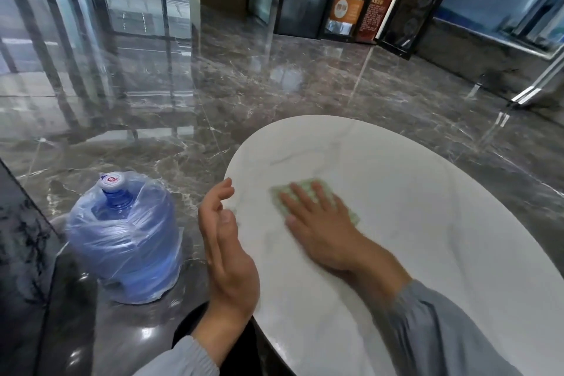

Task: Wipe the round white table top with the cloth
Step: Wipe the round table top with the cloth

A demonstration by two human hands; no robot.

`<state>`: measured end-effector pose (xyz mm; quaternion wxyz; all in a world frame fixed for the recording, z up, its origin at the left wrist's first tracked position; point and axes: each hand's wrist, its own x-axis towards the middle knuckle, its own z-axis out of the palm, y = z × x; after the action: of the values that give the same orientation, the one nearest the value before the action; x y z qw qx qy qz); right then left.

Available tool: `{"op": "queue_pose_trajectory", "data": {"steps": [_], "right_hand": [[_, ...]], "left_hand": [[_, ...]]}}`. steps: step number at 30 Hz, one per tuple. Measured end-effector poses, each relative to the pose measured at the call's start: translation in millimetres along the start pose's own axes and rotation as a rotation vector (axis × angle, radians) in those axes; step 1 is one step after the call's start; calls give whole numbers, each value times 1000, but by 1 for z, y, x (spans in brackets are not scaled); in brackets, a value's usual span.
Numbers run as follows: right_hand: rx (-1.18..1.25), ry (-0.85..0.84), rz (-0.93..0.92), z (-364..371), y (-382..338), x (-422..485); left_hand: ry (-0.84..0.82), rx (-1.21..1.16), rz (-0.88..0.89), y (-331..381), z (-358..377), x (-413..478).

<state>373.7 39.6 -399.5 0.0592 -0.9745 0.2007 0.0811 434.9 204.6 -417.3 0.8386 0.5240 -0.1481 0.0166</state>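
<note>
The round white table top (427, 192), marbled with faint grey veins, fills the lower right of the head view. A pale green cloth (282, 197) lies flat on its left part. My right hand (320, 223) presses down on the cloth with straight, spread fingers, covering most of it; the hand is slightly blurred. My left hand (225, 253) hovers edge-on beside the table's left rim, fingers relaxed and holding nothing. Both arms wear grey sleeves.
A large blue water jug (125, 241) wrapped in clear plastic stands on the floor just left of the table. A dark marble ledge (18, 238) runs along the left edge. Glossy grey marble floor (213, 85) stretches beyond, with glass doors and signboards at the back.
</note>
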Motion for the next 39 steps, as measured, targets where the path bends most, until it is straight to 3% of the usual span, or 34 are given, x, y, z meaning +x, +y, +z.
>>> {"op": "queue_pose_trajectory", "data": {"steps": [3, 6, 8, 12, 14, 16, 21, 23, 31, 34, 39], "right_hand": [[-3, -5, -278, 3, -45, -2], [33, -34, -348, -4, -42, 17], [54, -25, -272, -10, -21, 45], [85, -7, 65, -29, 34, 105], [79, -19, 126, -31, 37, 118], [44, -36, 26, -26, 14, 113], [-65, -21, -475, 0, -50, 21], [-46, -38, -537, 1, -52, 8], [49, 9, -177, -21, -18, 128], [97, 28, -25, -24, 15, 141], [169, 61, 301, -28, 114, 87]], "left_hand": [[12, -46, 6, -4, -3, 4], [-3, -42, 6, -7, -4, 6], [-6, -39, -14, -7, -3, 8], [5, 9, -21, -4, -1, 7], [4, 23, -31, -4, -1, 7], [17, 26, -31, -4, -1, 7], [6, 24, -1, -7, -3, 5], [9, 27, 12, -7, -3, 3], [-37, 54, 17, -8, -4, 3], [-132, 242, 63, -2, -3, 3], [-446, 633, 56, -6, -1, 9]]}}
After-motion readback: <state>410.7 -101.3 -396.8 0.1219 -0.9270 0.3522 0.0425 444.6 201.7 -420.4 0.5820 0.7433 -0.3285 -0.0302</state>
